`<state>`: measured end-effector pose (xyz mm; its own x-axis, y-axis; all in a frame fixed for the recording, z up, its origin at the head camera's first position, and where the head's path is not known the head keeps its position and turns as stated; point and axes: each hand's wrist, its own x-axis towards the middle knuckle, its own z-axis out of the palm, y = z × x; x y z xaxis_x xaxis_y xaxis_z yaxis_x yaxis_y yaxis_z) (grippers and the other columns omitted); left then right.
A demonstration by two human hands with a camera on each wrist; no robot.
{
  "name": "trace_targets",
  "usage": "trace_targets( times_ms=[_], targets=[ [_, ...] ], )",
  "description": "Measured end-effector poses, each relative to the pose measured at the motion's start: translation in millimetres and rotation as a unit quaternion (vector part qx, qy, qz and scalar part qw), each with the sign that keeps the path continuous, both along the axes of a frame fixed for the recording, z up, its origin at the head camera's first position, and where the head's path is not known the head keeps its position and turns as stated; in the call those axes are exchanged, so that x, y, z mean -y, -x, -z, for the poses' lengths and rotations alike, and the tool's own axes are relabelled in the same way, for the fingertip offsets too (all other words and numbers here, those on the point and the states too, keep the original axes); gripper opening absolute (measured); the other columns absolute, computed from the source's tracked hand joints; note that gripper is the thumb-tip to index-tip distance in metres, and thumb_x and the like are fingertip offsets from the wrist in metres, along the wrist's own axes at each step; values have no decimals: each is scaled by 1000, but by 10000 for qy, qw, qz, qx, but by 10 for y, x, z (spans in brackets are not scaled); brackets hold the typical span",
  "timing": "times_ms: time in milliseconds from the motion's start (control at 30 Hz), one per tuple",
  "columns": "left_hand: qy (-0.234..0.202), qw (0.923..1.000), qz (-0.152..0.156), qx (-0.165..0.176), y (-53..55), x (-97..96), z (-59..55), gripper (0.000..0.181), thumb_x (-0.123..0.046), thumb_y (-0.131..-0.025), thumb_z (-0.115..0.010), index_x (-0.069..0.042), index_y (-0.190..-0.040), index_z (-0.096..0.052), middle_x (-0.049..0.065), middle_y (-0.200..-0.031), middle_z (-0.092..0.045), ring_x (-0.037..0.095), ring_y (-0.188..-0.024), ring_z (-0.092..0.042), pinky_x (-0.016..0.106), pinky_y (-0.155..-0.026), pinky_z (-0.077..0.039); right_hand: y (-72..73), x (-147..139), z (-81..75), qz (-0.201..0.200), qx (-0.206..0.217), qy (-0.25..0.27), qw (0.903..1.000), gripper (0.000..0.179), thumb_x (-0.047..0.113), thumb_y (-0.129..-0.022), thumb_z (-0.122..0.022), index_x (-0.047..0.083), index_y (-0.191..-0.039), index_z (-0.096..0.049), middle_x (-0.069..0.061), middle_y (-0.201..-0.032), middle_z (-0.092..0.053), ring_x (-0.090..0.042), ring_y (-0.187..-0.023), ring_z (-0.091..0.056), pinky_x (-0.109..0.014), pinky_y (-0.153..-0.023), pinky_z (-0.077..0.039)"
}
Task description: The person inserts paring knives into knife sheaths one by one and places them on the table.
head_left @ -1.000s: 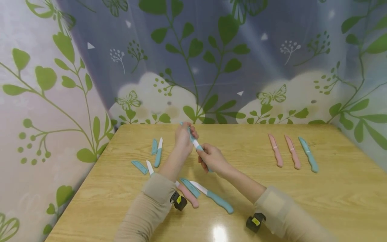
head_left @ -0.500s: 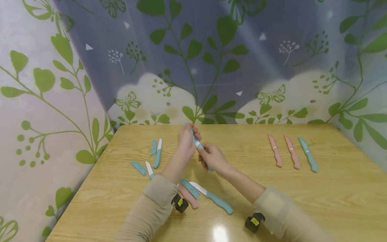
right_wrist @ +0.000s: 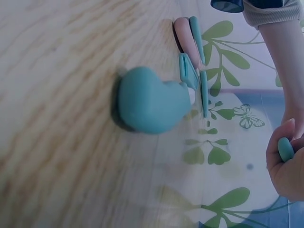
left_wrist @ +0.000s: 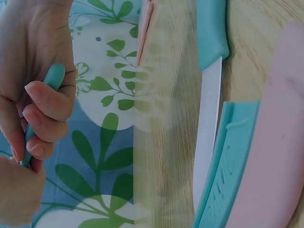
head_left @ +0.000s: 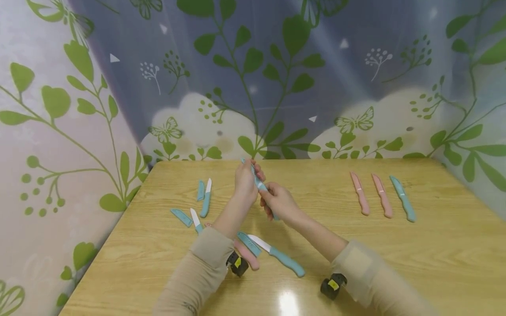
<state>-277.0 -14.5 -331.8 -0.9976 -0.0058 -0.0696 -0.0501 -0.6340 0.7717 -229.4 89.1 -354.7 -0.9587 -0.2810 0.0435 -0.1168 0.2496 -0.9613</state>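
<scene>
Right now I have a teal knife raised mid-frame in the head view, my right hand's fingers gripping its handle, my left hand's curled round its sheath. Lower centre, an uncovered knife lies on the worktop; a row of covered knives sits right of centre.

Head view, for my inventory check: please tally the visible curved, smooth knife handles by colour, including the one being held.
Turquoise, curved, smooth knife handles: 5
Pink, curved, smooth knife handles: 3
Total: 8
</scene>
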Motion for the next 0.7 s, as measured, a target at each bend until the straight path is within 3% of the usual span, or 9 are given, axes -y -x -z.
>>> trace_targets(
  times_ms=[200, 367, 533, 700],
  targets=[
    [-94, 9998, -107, 134, -6, 9, -22, 21, -23, -103, -28, -9, -93, -39, 0, -75, -40, 8, -60, -36, 16, -55, -34, 50, -43, -8, -90, -76, -271, 9996, 24, 17, -99, -45, -6, -99, -51, -10, -66, -53, -13, -46, -47, -25, -44, -45],
    [-29, 9998, -141, 159, -15, 10, -6, 21, -22, -103, -27, -7, -99, -41, 2, -79, -42, 10, -65, -41, 18, -59, -38, 117, -143, -8, -219, -531, -960, 9937, 22, 20, -96, -52, 0, -97, -59, -7, -71, -55, -15, -55, -48, -25, -51, -42],
    [318, 9994, -112, 31, -16, 7, 10, 24, -20, -103, -30, 0, -109, -43, 7, -88, -48, 16, -76, -51, 27, -76, -47, 177, -263, -32, -261, -867, -1407, 9859, 22, 22, -92, -57, 1, -96, -63, -5, -76, -59, -17, -66, -51, -27, -58, -42],
    [1051, 9944, -75, -10, -18, 36, 3, 32, -19, -101, -36, 6, -113, -50, 5, -91, -48, 17, -85, -48, 32, -90, -42, 231, -379, -76, -302, -1163, -1828, 9758, 20, 21, -91, -59, 2, -95, -64, -4, -77, -60, -17, -65, -50, -27, -57, -41]
  ],
)
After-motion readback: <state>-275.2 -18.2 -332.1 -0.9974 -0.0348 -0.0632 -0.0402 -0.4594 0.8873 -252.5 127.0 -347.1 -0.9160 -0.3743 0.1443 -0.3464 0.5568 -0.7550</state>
